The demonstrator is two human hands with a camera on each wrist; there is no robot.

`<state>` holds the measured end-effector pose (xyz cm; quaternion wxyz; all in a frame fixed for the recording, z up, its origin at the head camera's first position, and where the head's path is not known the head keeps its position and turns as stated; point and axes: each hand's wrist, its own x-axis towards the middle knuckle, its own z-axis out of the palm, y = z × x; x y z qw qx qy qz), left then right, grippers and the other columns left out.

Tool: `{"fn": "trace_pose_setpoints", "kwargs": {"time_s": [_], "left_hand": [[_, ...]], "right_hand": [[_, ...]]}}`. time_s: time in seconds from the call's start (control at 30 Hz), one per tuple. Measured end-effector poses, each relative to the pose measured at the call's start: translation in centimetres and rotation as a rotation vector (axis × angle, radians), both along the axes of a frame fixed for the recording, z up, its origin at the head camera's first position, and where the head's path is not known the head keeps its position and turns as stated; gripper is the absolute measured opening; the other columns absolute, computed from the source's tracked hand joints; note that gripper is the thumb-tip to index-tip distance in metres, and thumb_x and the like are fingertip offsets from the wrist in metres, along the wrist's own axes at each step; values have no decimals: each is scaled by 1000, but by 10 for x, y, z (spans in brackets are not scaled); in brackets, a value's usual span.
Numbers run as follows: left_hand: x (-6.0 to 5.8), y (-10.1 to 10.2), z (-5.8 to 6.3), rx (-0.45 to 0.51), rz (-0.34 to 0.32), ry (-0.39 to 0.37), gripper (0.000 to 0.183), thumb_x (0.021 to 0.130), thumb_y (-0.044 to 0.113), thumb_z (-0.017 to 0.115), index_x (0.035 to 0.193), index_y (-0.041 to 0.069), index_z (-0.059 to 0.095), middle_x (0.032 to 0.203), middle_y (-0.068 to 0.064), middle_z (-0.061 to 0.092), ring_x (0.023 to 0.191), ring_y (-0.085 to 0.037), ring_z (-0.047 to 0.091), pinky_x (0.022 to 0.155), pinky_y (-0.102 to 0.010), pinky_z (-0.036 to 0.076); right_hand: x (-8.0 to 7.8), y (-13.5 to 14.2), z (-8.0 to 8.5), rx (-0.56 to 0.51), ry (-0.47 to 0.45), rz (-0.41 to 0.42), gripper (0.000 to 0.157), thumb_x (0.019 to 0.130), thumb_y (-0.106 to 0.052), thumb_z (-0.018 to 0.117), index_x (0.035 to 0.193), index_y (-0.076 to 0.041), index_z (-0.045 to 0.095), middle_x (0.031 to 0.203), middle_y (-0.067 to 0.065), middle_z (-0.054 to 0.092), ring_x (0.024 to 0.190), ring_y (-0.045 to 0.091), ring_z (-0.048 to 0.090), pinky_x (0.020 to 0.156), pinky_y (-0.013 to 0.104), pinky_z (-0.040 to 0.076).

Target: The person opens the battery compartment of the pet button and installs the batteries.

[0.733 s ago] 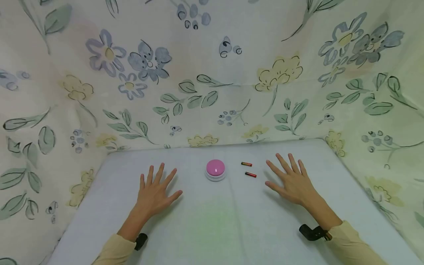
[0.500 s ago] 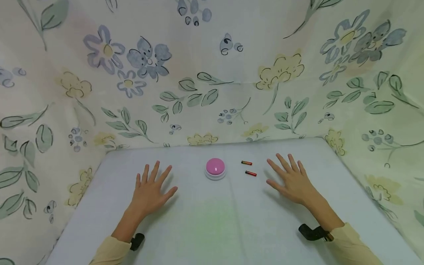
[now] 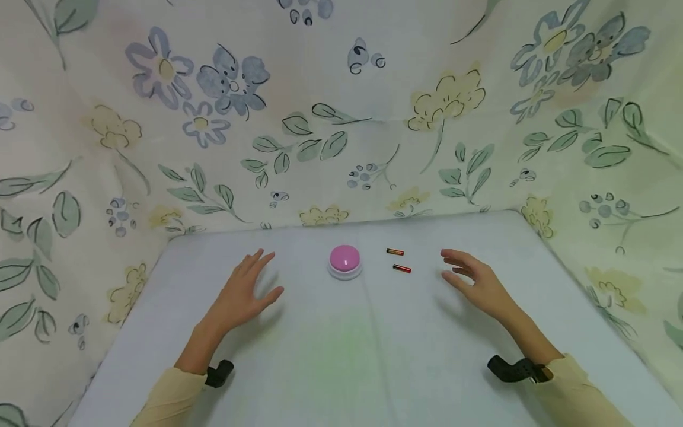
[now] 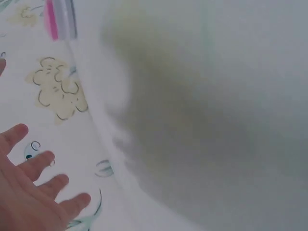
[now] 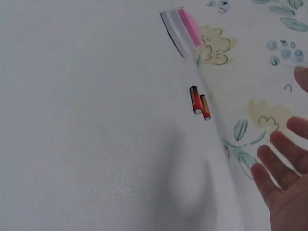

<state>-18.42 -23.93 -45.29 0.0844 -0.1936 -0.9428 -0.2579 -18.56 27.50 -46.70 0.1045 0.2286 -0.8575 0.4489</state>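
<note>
A round pink-topped push light or button (image 3: 344,259) with a clear-white base stands near the back middle of the table. Just right of it lie two small red-and-black batteries, a farther battery (image 3: 395,252) and a nearer battery (image 3: 402,268). My left hand (image 3: 242,296) hovers left of the pink-topped thing, fingers loosely extended and thumb apart, holding nothing. To the right of the batteries my right hand (image 3: 477,284) is raised above the table, fingers slightly bent, with nothing in it. Both batteries (image 5: 195,100) also show side by side in the right wrist view.
A white cloth covers the table (image 3: 341,350), with a faint green patch in its middle. Floral fabric (image 3: 320,148) hangs behind the table and along both sides. Black wrist cameras, such as the right camera (image 3: 512,369), are strapped at each sleeve.
Both hands have turned from spread, palm-down poses to more sideways ones, with fingers drawn closer together. The head view has tilted slightly down. The pink-topped thing and batteries stay put.
</note>
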Motion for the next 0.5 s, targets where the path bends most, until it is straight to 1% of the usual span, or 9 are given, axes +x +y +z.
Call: {"fn": "trace_pose_setpoints", "kwargs": {"time_s": [0.03, 0.1, 0.17, 0.27, 0.33, 0.4, 0.5], "left_hand": [[-2, 2, 1, 57, -25, -15, 75, 95, 38, 72, 155, 8, 39, 159, -22, 32, 145, -46, 24, 111, -69, 22], [-5, 8, 3, 161, -63, -51, 75, 94, 35, 74, 155, 6, 39, 158, -19, 36, 145, -41, 28, 113, -65, 25], [-6, 13, 5, 238, -85, -88, 75, 94, 34, 75, 154, 7, 40, 157, -14, 39, 145, -35, 31, 113, -63, 27], [-10, 22, 5, 325, -112, -133, 75, 92, 34, 78, 154, 12, 41, 155, -9, 42, 143, -31, 35, 113, -60, 30], [-13, 27, 4, 379, -141, -160, 74, 92, 31, 79, 154, 15, 41, 154, -8, 44, 142, -30, 38, 113, -58, 32], [-18, 33, 3, 432, -172, -184, 74, 91, 28, 80, 153, 16, 41, 153, -10, 45, 141, -32, 40, 112, -57, 33], [-24, 40, -1, 494, -205, -214, 74, 91, 23, 80, 153, 14, 42, 152, -15, 46, 140, -37, 40, 111, -57, 34]], "right_hand": [[-2, -1, 0, -45, -12, 13, 49, 98, -5, 68, 144, 0, 52, 138, 16, 57, 124, 37, 55, 99, 26, 48], [-5, -3, 0, -121, -38, 44, 49, 97, -1, 69, 143, 0, 53, 135, 19, 58, 122, 38, 56, 98, 27, 50], [-8, -6, -1, -149, -59, 68, 50, 96, -1, 71, 143, -1, 53, 135, 20, 59, 122, 36, 57, 98, 29, 50], [-13, -13, -2, -168, -85, 111, 54, 94, -2, 73, 144, -3, 52, 136, 19, 58, 124, 34, 56, 99, 38, 50], [-16, -19, -3, -169, -90, 136, 57, 93, -2, 74, 144, -3, 51, 137, 17, 57, 124, 35, 55, 100, 42, 49], [-19, -25, -3, -185, -96, 163, 58, 92, -1, 75, 145, -3, 51, 138, 17, 57, 125, 40, 53, 101, 46, 48], [-24, -35, -4, -188, -97, 199, 61, 91, -1, 76, 146, -1, 49, 139, 18, 55, 125, 46, 51, 101, 51, 46]]}}
